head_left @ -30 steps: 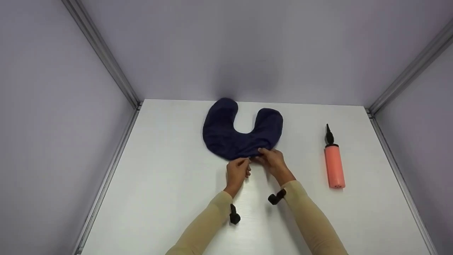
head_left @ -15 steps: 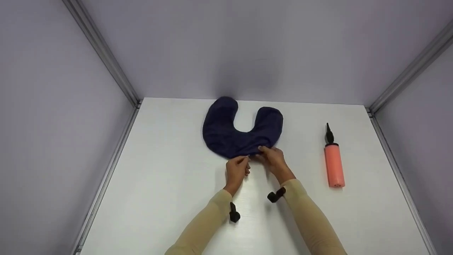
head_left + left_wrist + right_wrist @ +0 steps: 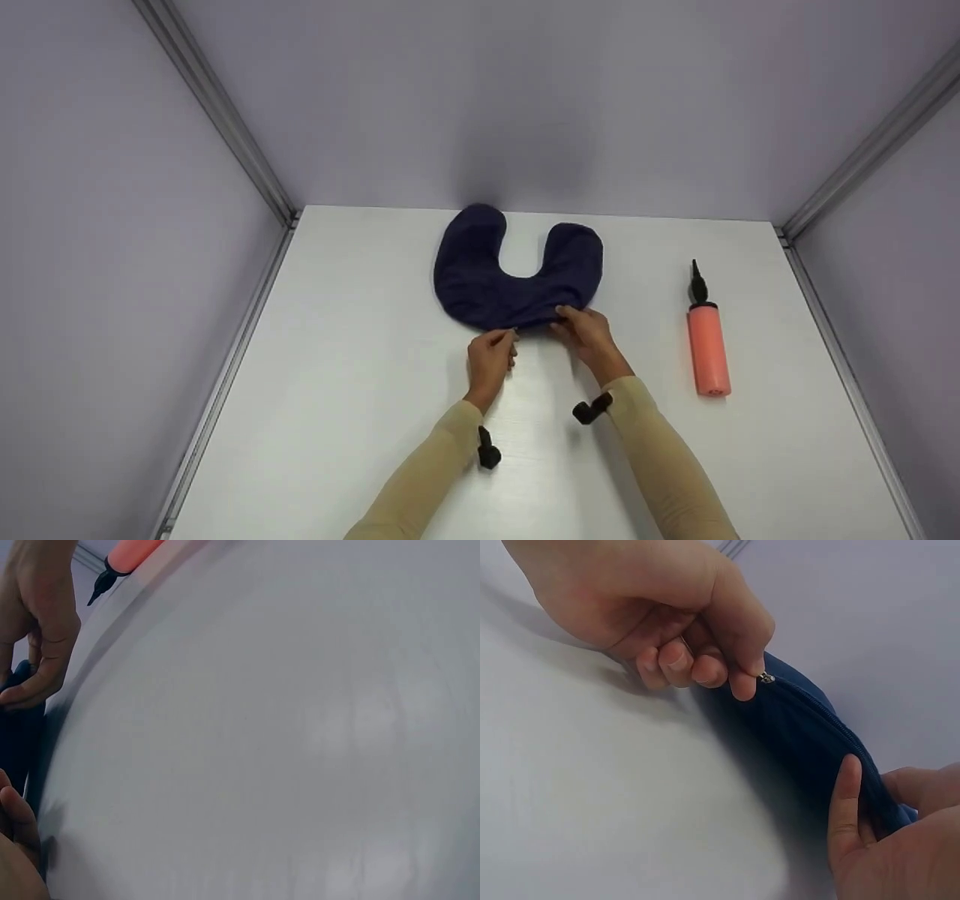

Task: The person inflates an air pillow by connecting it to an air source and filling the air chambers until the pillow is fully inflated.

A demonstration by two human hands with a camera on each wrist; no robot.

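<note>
A flat, navy U-shaped neck pillow (image 3: 517, 274) lies on the white table (image 3: 360, 420), its arms pointing to the back wall. My left hand (image 3: 507, 341) pinches the small metal zipper pull (image 3: 765, 678) at the pillow's near edge (image 3: 810, 727); thumb and forefinger close on it in the right wrist view. Just to the right, my right hand (image 3: 571, 319) grips the same edge, its thumb (image 3: 846, 795) pressed on the fabric. In the left wrist view that right hand (image 3: 37, 630) shows at the upper left, holding the dark cloth (image 3: 19, 735).
A salmon-pink hand pump (image 3: 708, 345) with a black nozzle lies on the table to the right of the pillow, also seen as a pump tip (image 3: 124, 553) in the left wrist view. Pale walls with metal corner rails (image 3: 225, 127) close in three sides.
My left hand has slid a little to the left along the pillow's near edge with the zipper pull. The right hand keeps its hold and the pillow has barely shifted.
</note>
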